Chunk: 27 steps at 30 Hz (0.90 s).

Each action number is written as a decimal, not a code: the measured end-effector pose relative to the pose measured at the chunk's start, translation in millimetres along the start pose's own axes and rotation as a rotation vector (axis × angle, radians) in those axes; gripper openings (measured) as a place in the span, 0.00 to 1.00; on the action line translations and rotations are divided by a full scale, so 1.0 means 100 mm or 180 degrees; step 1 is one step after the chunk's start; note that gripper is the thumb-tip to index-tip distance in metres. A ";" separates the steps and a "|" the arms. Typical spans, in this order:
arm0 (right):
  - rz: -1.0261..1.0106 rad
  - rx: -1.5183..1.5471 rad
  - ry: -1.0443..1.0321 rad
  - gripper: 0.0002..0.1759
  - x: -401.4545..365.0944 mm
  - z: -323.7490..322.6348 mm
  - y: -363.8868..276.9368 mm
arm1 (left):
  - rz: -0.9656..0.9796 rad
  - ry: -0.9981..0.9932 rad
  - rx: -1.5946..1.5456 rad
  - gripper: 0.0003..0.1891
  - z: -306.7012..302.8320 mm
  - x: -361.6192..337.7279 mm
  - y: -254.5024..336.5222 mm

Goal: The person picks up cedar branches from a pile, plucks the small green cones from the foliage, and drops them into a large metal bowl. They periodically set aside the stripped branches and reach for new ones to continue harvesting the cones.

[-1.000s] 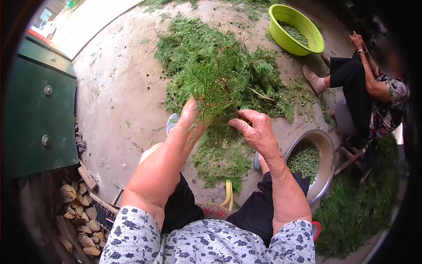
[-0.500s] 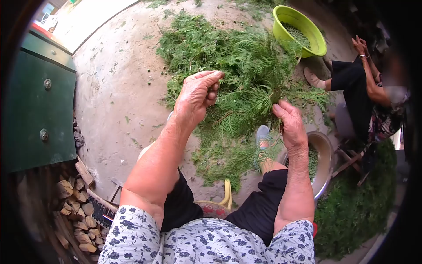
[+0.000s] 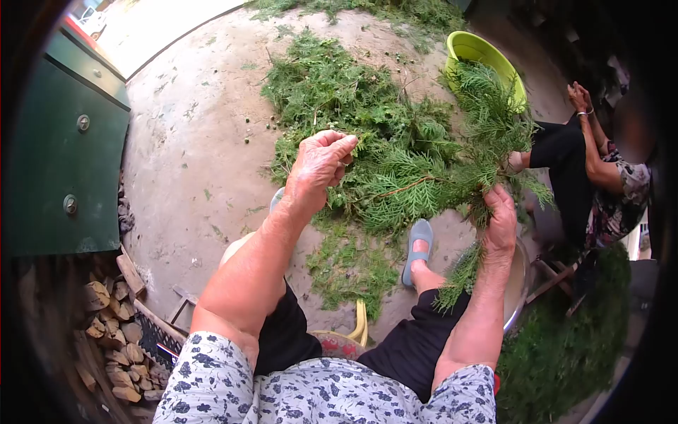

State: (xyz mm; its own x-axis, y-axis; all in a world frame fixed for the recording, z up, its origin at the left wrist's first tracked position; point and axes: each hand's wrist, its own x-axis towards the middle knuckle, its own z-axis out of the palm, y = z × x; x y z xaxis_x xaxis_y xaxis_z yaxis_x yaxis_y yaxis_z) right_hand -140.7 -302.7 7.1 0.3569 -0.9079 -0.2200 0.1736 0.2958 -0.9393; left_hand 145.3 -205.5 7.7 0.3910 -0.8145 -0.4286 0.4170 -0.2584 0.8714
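A leafy green branch (image 3: 487, 134) is gripped in my right hand (image 3: 500, 222), its sprays fanning up in front of the yellow-green basin (image 3: 520, 90) and down past my wrist. My left hand (image 3: 321, 166) is held over the left part of a heap of cut greenery (image 3: 332, 85), with thumb and fingers pinched together; whatever lies between them is too small to make out. A metal basin (image 3: 519, 279) is partly hidden behind my right forearm.
Another person (image 3: 607, 169) sits at the right, hands together. Stacked firewood (image 3: 116, 353) and a green cabinet (image 3: 63, 162) stand on the left. More greenery (image 3: 565, 339) lies at the lower right. My grey shoe (image 3: 418, 247) is on the floor below the heap.
My right hand and the branch have moved right and slightly down, uncovering my shoe. The left hand, still pinched, sits slightly lower in view. The view has shifted a little.
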 end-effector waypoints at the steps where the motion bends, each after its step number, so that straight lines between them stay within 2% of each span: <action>1: -0.0016 -0.0002 -0.0018 0.18 0.01 -0.02 0.03 | 0.0022 0.0005 -0.0006 0.09 -0.02 0.01 -0.02; 3: -0.0147 -0.0019 0.0543 0.19 0.03 -0.03 0.06 | -0.0031 -0.0543 0.0143 0.09 -0.06 0.02 -0.09; 4: -0.0157 -0.0024 0.0535 0.19 0.02 -0.05 0.05 | 0.0047 -0.0676 0.0169 0.13 -0.05 0.02 -0.14; 5: -0.0152 -0.0087 0.0580 0.19 0.02 -0.06 0.04 | 0.0066 -0.0678 0.0162 0.13 -0.02 -0.01 -0.14; 7: -0.0158 -0.0152 0.0619 0.20 0.04 -0.07 0.01 | -0.0333 -0.0830 0.0112 0.14 0.04 -0.07 -0.13; 9: -0.0165 -0.0193 0.0437 0.21 0.04 -0.06 -0.03 | -0.0504 -0.0864 -0.0127 0.14 0.07 -0.11 -0.15; 11: -0.0205 -0.0163 0.0464 0.20 0.06 -0.07 -0.03 | -0.0729 -0.1179 -0.0721 0.11 0.11 -0.15 -0.16; 13: -0.0234 -0.0128 0.0491 0.20 0.08 -0.06 -0.04 | -0.0712 -0.1215 -0.0852 0.09 0.13 -0.17 -0.17; 15: -0.0267 0.0018 0.0591 0.14 0.08 -0.03 -0.06 | -0.0712 -0.1237 -0.0991 0.10 0.15 -0.18 -0.17; 18: -0.0284 0.0002 0.0583 0.13 0.06 -0.02 -0.09 | -0.0685 -0.1276 -0.1108 0.11 0.14 -0.19 -0.12; 22: -0.0235 -0.0053 0.0682 0.12 0.07 -0.05 -0.08 | -0.0517 -0.1365 -0.0958 0.09 0.14 -0.14 -0.16; 25: -0.0234 0.0020 0.0475 0.16 0.09 -0.08 -0.07 | -0.0512 -0.1120 -0.0869 0.07 0.21 -0.20 -0.06; 27: -0.0246 -0.0018 0.0487 0.16 0.09 -0.03 -0.08 | -0.0518 -0.1215 -0.0921 0.07 0.20 -0.16 -0.09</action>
State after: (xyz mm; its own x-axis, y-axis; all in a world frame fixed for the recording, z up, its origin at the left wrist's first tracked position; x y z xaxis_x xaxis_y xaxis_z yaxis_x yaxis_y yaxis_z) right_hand -141.6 -313.7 12.1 0.1986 -0.9627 -0.1840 0.1898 0.2220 -0.9564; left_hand 119.1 -200.1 11.3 -0.0034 -0.9215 -0.3884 0.6791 -0.2872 0.6755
